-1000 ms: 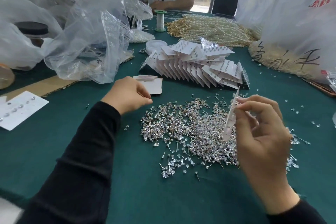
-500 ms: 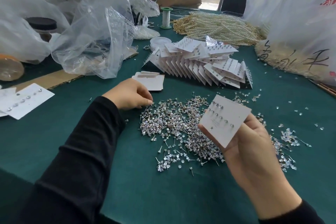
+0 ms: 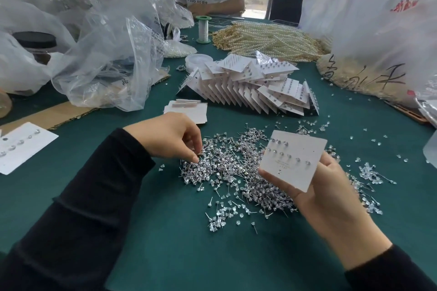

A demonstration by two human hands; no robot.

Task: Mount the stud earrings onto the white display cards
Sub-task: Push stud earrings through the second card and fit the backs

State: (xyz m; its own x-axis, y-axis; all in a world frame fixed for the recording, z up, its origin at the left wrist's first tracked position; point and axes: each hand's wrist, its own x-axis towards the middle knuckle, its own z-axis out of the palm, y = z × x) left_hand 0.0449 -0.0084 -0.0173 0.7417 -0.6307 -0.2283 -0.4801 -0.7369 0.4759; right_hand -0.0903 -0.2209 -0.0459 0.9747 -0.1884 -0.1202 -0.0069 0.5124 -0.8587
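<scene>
Pinching into the nine o'clock edge of the loose stud earrings [image 3: 236, 165] on the green surface [image 3: 165, 243] with our left hand [image 3: 172, 139], we judged it best to lift one by its post while our right hand [image 3: 331, 198] gripped the part-filled white card [image 3: 293, 160] steady at three o'clock.

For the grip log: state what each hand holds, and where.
Right hand holds the white card by its lower edges. Left hand fingers the stud pile; whether it pinches one cannot be told.
</scene>
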